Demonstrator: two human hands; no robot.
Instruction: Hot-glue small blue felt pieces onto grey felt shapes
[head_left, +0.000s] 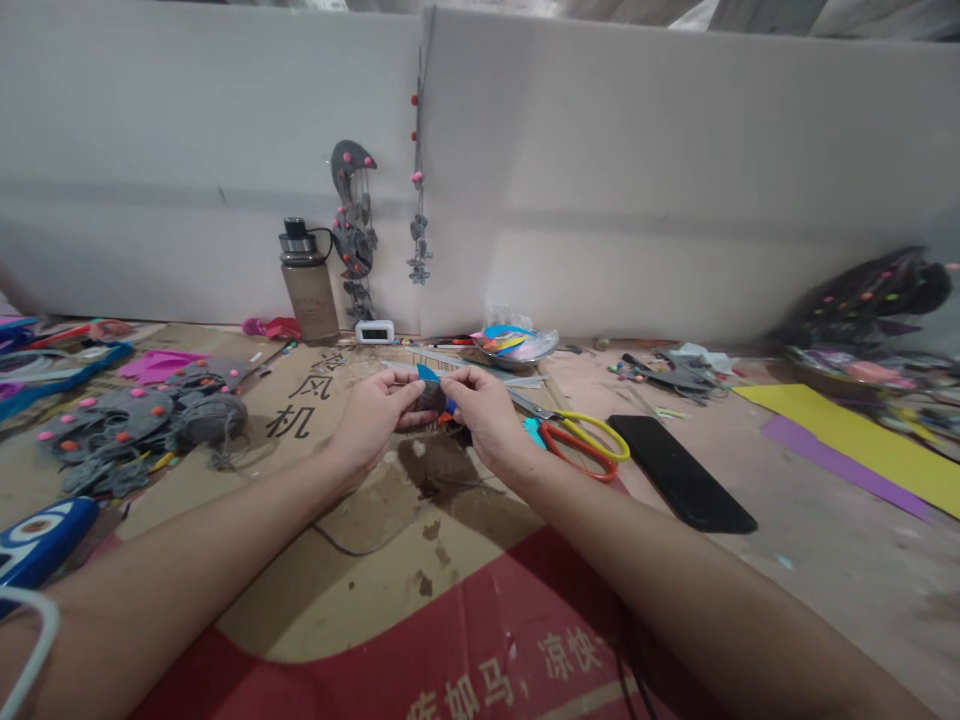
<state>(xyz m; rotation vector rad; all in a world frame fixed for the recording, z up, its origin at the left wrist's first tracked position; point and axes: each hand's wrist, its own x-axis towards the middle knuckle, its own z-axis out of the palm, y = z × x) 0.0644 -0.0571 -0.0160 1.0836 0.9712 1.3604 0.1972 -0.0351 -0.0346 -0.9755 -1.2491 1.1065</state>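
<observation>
Close together over the cardboard, my two hands pinch one small craft piece. My left hand [385, 413] has thumb and fingers closed on the dark grey felt piece [430, 396]. My right hand [486, 408] pinches its other side, by a pointed blue felt piece [428, 373] that sticks up between the fingertips. Whether the blue is fixed to the grey I cannot tell. Fingers hide the lower part, where a little orange and dark blue shows. Right of my right hand lie scissors [577, 445] with one yellow and one red handle. A thin grey thread [360, 550] curves across the cardboard below.
A black phone [679, 472] lies right of the scissors. Behind stand a bottle [309, 295], a small white clock [374, 332] and a dish of felt scraps [517, 352]. Grey felt with pompoms [127, 420] and grey yarn [214, 418] lie left, a blue glue gun-like tool [45, 535] nearer.
</observation>
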